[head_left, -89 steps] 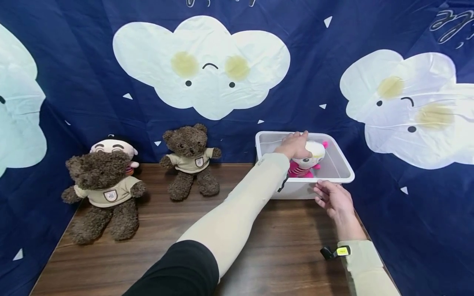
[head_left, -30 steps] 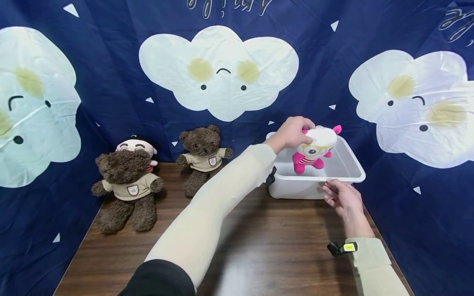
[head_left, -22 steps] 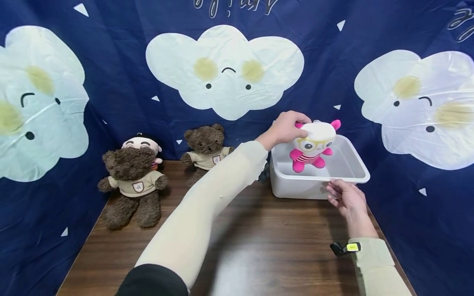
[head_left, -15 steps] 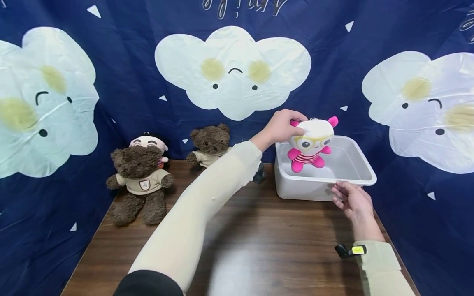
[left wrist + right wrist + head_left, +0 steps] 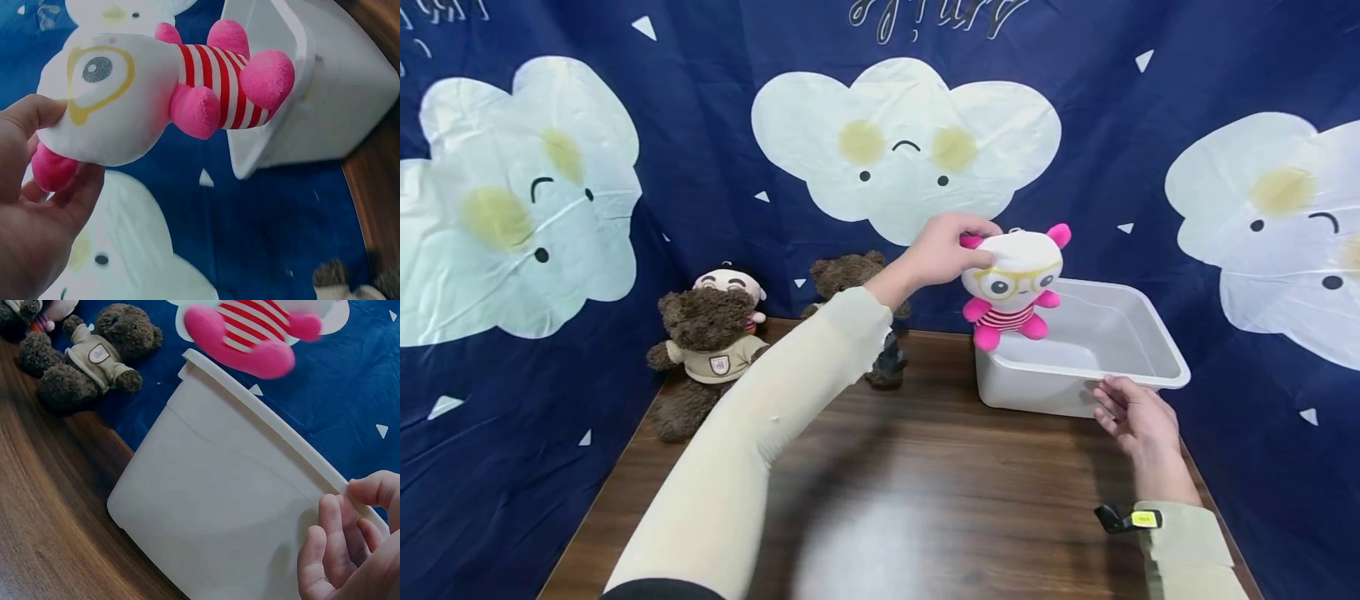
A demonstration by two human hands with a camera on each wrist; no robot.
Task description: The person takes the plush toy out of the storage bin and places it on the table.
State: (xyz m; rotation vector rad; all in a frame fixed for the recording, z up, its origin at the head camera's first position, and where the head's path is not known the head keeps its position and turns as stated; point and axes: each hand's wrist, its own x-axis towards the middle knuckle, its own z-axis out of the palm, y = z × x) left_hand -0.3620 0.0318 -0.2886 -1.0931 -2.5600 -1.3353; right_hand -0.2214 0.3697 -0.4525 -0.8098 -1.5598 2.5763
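Note:
My left hand (image 5: 942, 250) grips a plush toy (image 5: 1011, 279) by the side of its head, near one pink ear. The toy has a white head, yellow glasses and a striped pink body. It hangs upright over the left end of a white plastic bin (image 5: 1052, 388). In the left wrist view the thumb (image 5: 42, 112) presses the toy's white head and the fingers curl behind. My right hand (image 5: 1138, 417) pinches the bin's front rim near its right corner. In the right wrist view its thumb (image 5: 374, 487) lies on the rim, fingers bent under it.
A brown teddy bear (image 5: 703, 321) sits at the table's left, before a black-haired doll (image 5: 730, 282). Another teddy bear (image 5: 842, 275) sits at the back, partly behind my left arm. Blue cloth (image 5: 715, 167) with cloud prints surrounds the wooden table (image 5: 955, 483).
My left hand has lifted the plush toy up out of the bin and carried it left. My right hand stays at the bin's rim. The head view has turned left.

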